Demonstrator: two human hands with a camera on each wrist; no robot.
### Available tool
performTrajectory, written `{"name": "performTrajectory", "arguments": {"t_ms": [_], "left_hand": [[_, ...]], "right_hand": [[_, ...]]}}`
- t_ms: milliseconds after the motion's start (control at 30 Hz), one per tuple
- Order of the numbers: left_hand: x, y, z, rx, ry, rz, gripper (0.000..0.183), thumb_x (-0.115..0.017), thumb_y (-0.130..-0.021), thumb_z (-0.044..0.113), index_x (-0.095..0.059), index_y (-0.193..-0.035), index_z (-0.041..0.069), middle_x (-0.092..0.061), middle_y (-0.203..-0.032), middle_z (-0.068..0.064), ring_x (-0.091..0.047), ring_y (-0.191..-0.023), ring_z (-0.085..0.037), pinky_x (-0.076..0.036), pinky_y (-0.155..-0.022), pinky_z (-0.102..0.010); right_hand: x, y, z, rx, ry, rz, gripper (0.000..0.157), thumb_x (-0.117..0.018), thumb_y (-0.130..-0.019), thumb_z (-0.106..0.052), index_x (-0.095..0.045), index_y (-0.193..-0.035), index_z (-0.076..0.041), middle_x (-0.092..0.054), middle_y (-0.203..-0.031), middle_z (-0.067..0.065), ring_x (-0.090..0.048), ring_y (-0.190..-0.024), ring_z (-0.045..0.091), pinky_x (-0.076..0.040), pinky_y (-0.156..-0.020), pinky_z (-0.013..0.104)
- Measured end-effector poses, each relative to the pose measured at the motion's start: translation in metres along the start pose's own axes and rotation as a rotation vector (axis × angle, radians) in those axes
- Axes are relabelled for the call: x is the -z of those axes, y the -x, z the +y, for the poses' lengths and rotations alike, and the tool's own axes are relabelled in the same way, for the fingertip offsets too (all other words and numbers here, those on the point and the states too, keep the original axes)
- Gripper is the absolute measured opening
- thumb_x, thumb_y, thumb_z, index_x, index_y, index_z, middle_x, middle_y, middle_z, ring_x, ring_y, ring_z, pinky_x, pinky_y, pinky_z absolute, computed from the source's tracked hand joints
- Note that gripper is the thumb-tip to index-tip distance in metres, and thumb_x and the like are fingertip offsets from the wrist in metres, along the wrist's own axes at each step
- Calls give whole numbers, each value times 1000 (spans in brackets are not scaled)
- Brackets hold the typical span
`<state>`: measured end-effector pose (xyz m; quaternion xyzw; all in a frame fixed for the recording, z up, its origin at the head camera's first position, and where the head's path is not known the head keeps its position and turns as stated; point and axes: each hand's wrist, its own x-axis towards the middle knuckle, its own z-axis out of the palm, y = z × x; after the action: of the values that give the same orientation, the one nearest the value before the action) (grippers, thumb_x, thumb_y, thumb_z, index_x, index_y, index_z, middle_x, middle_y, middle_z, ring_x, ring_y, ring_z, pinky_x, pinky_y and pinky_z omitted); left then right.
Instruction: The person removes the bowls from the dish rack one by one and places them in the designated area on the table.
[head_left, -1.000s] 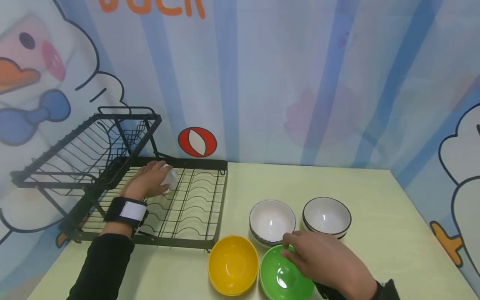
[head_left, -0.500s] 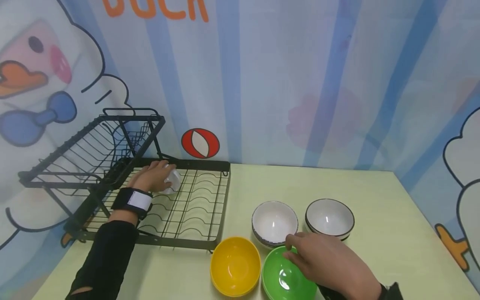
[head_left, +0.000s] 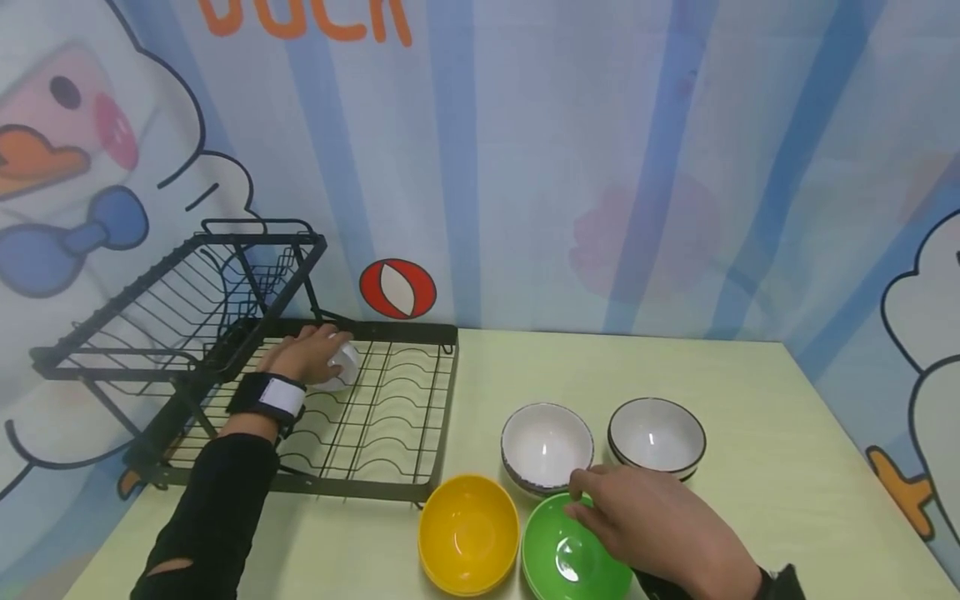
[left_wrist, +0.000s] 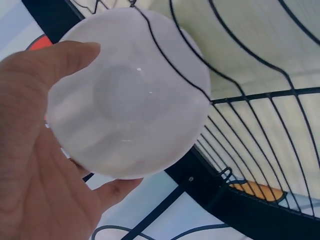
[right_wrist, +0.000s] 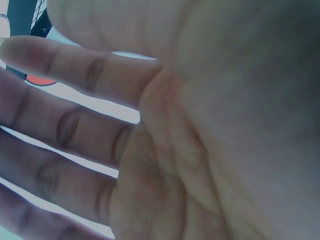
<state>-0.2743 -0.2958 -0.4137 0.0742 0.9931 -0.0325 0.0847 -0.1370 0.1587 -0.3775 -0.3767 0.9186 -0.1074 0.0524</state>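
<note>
At the back of the black dish rack's (head_left: 442,425) lower level, my left hand (head_left: 300,354) grips a white bowl (head_left: 343,367), mostly covered by the hand in the head view. The left wrist view shows my thumb over the near face of this bowl (left_wrist: 125,145) and other fingers behind its edge. Rack wires cross the bowl's upper right part. My right hand (head_left: 660,521) hovers over the green bowl (head_left: 558,554), partly hiding it. In the right wrist view its fingers (right_wrist: 90,125) are spread and relaxed, holding nothing.
A yellow bowl (head_left: 468,537) stands left of the green one. Behind them are a white bowl with a dark rim (head_left: 547,446) and stacked white bowls (head_left: 656,433). The rack's raised upper tier (head_left: 180,308) is at left. A patterned cloth (head_left: 525,167) hangs behind the table.
The left hand and the bowl in it have shifted very slightly within the rack. The right hand stays in place over the green bowl.
</note>
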Motion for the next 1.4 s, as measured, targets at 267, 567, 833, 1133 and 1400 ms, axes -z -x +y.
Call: {"name": "performTrajectory", "arguments": {"t_ms": [267, 567, 833, 1133, 1400], "left_hand": [[4, 0, 0, -5, 30, 14, 50, -58, -91, 15, -43, -137, 4, -42, -136, -25, -35, -119, -47, -33, -94, -70], [-3, 0, -1, 28, 27, 20, 43, -62, -88, 20, -52, -129, 9, -47, -119, -20, -43, -101, -38, -44, -83, -64], [-10, 1, -5, -28, 71, 57, 43, -68, -83, 15, -56, -124, 7, -45, -106, -19, -43, -87, -35, -48, -75, -52], [-12, 2, -3, -93, 37, 175, 46, -79, -70, 12, -64, -113, 8, -50, -105, -22, -47, -98, -38, -45, -85, -60], [-13, 4, -2, -122, -61, 267, 50, -85, -61, 12, -66, -107, 9, -51, -102, -22, -49, -95, -37, -48, -78, -53]], "right_hand": [[0, 0, -1, 9, 12, 18, 10, -61, -89, -29, -60, -90, -20, -53, -73, -14, -45, -61, 4, -46, -54, 26], [-2, 2, -3, 15, 10, 28, 9, -61, -89, -28, -59, -88, -20, -51, -70, -14, -44, -59, 4, -44, -52, 26], [-1, 2, -3, 14, 12, 26, 9, -61, -89, -29, -59, -87, -20, -50, -70, -14, -43, -59, 4, -44, -53, 26], [0, 1, -2, -4, 11, 10, 10, -61, -89, -30, -58, -87, -21, -51, -71, -14, -44, -60, 5, -45, -53, 27], [1, 2, 0, 7, -13, 2, 10, -61, -89, -29, -61, -91, -20, -53, -73, -14, -46, -62, 4, -47, -55, 27]]}}
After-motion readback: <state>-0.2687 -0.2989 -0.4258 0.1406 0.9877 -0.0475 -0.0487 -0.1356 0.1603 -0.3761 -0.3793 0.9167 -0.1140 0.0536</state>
